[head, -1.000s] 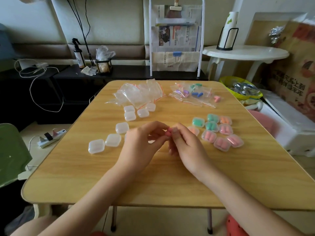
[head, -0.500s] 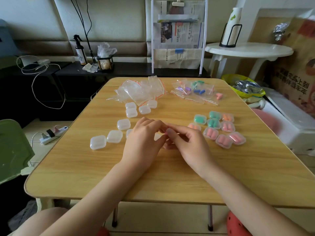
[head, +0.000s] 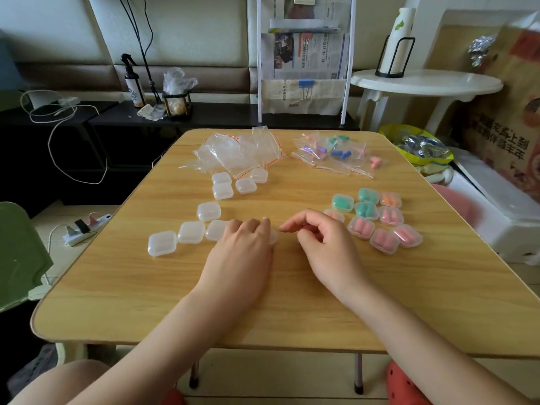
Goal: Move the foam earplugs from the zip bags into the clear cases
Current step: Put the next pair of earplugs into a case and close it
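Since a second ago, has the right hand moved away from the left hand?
Yes. The right hand has drawn back from the left hand toward the filled cases on its side; earlier their fingers met, and now bare table shows between them.

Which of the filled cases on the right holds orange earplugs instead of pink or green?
The orange-filled case, at the far right corner of that cluster, beside the green ones.

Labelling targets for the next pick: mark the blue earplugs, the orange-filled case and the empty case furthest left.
blue earplugs (head: 340, 154), head view, on the pair inside its bag
orange-filled case (head: 390, 199), head view, lid centre
leftmost empty case (head: 162, 243), head view, lid centre
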`<state>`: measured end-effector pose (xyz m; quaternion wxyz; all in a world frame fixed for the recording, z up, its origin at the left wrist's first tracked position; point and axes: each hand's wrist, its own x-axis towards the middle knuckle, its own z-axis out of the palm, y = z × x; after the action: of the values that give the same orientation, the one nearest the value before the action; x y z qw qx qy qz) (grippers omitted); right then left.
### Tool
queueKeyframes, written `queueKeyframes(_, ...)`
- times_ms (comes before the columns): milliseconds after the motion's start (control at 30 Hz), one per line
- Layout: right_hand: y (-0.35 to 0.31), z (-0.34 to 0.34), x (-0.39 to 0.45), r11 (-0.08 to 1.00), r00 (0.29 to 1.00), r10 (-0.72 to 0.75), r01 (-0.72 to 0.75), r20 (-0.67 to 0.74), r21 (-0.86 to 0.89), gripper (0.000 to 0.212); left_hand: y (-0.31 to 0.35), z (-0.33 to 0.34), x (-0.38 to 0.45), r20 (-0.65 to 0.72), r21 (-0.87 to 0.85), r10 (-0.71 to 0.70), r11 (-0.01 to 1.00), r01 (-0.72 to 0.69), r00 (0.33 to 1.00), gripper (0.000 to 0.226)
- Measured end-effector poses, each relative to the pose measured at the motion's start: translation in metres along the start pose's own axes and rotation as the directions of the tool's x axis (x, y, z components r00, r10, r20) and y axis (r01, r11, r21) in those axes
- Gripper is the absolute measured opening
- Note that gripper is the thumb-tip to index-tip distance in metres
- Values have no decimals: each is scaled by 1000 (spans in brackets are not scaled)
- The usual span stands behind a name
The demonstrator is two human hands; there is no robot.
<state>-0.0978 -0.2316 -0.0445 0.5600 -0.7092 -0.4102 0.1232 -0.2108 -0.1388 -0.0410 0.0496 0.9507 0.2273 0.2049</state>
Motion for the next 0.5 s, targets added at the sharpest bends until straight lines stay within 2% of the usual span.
queueKeyframes(67, -2, 0, -1, 1000, 1000, 2, -2, -2, -21, 33, -1, -2, 0, -14, -116, -26, 993, 24, 1000, 50)
queueKeyframes(167, -2, 1, -1, 998, 998, 52, -53, -27, -19, 36, -1, -7, -1, -107, -262, -92, 963, 61, 990, 61)
queueKeyframes(267, -4, 2, -2, 998, 998, 61, -61, -12, 5, 27, -1, -6, -2, -174, -309, -92, 950, 34, 981, 62)
queueKeyframes(367, -5, 5, -4, 998, 999, 7, -4, 45, -61, 22, 0, -3, -4, -189, -338, -91, 941, 22, 978, 64)
queueKeyframes(500, -3, 6, -3, 986, 999, 18, -10, 47, -167, 25, 1, -2, -3, -237, -334, 19, 937, -100, 971, 71)
